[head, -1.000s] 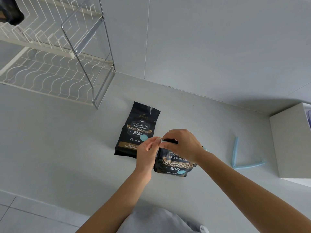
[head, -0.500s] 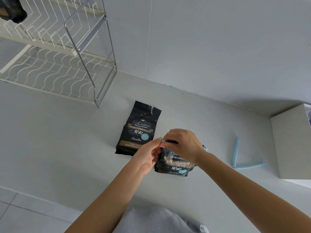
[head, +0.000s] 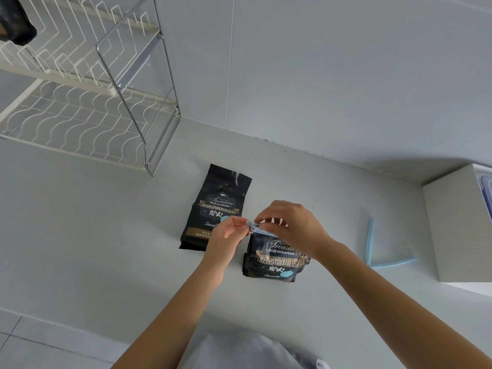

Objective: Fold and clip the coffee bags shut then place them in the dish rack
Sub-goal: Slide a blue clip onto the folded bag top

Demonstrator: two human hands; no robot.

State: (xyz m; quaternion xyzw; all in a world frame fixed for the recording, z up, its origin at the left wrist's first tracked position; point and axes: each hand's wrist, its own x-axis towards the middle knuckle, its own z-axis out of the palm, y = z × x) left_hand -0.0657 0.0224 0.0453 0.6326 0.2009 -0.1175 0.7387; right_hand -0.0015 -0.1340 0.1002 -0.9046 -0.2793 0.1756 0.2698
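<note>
- The nearer coffee bag point(head: 277, 261) stands upright on the pale countertop point(head: 80, 235) just below the view's centre, with its printed front facing the camera and its top folded down.
- A blue sealing clip point(head: 256, 230) lies across that folded top at the bag's twelve o'clock edge. Only its left end shows clearly.
- The left hand point(head: 226, 234) is at the bag's ten o'clock. Its thumb and forefinger pinch the free end of the clip, and the other fingers are curled in.
- The right hand point(head: 291, 227) comes in from four o'clock. Its fingers are bent over the folded top and the clip, grasping them, and they hide the rest of the clip.
- A second coffee bag point(head: 214, 206) lies flat on the counter at the first bag's ten o'clock. Its top is unfolded and torn, and the left hand covers part of it.
- A spare blue clip point(head: 370, 241) lies spread in a V at three o'clock, well apart from the bags.
- The wire dish rack point(head: 87, 102) stands at ten o'clock of the view, with a dark bag point(head: 16, 22) on its upper tier.
- A white box point(head: 458, 230) sits at the right edge.
</note>
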